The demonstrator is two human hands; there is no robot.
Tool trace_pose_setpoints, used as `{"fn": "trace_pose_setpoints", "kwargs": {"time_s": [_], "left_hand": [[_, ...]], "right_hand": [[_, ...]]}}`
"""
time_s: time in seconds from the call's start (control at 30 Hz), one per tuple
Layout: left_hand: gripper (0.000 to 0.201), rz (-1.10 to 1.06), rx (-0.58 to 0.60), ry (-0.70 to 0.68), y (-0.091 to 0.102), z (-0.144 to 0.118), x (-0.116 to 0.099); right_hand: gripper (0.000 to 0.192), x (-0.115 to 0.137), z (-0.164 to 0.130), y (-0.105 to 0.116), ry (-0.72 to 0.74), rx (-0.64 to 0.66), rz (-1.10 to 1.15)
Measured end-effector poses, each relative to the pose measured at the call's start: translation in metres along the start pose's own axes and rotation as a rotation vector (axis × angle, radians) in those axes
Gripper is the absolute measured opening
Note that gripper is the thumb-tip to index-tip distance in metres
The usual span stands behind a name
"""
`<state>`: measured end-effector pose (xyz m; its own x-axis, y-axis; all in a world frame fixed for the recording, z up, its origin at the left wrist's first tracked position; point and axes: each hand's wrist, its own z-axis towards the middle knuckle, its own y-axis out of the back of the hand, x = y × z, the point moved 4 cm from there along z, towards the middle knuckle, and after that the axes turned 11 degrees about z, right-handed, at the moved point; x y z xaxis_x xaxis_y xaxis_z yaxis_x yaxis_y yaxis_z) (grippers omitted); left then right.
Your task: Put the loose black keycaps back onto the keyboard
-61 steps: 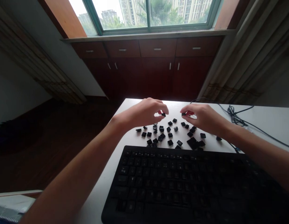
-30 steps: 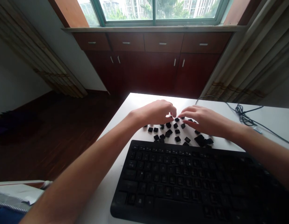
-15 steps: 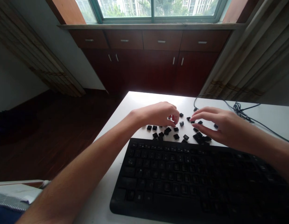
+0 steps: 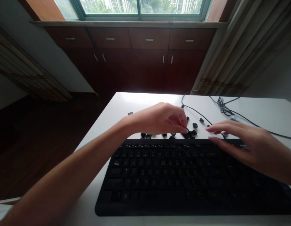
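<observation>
A black keyboard (image 4: 145, 207) lies on the white table, with several key positions lacking their caps. Loose black keycaps (image 4: 195, 125) are scattered behind its back edge. My left hand (image 4: 167, 121) hovers over them, thumb and fingers pinched together just above a small pile of keycaps (image 4: 190, 134). A dark bit shows at its fingertips and looks like a keycap; the palm and arm hide others. Over the keyboard's back right part is my right hand (image 4: 246, 139), its thumb and forefinger apart with nothing between them.
A black cable (image 4: 223, 106) runs in a tangle across the right back of the white table (image 4: 145, 99). A lone keycap (image 4: 130, 113) lies left of my left wrist. Beyond the table stand dark red cabinets (image 4: 136, 69) under a window, with curtains (image 4: 218, 62) at the side.
The view has turned to the right. My left hand has moved right across the keycaps to the small pile. My right hand has shifted right and nearer, over the keyboard's back edge.
</observation>
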<state>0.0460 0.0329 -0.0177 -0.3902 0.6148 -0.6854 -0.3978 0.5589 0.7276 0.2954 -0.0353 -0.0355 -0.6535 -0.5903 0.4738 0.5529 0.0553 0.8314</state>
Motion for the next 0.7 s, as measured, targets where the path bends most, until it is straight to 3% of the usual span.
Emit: {"fn": "trace_pose_setpoints", "kwargs": {"time_s": [0.2,0.37,0.7], "left_hand": [[0.018,-0.104,0.128,0.042,-0.029,0.006,-0.007],[0.02,-0.157,0.114,0.126,-0.03,0.008,-0.002],[0.023,-0.276,0.222,0.129,-0.034,0.007,-0.007]], "right_hand": [[0.034,0.036,0.008,-0.025,0.11,-0.034,0.149],[0.031,0.043,0.002,-0.032,0.113,-0.134,0.22],[0.026,0.045,-0.007,-0.041,0.082,-0.188,0.289]]}}
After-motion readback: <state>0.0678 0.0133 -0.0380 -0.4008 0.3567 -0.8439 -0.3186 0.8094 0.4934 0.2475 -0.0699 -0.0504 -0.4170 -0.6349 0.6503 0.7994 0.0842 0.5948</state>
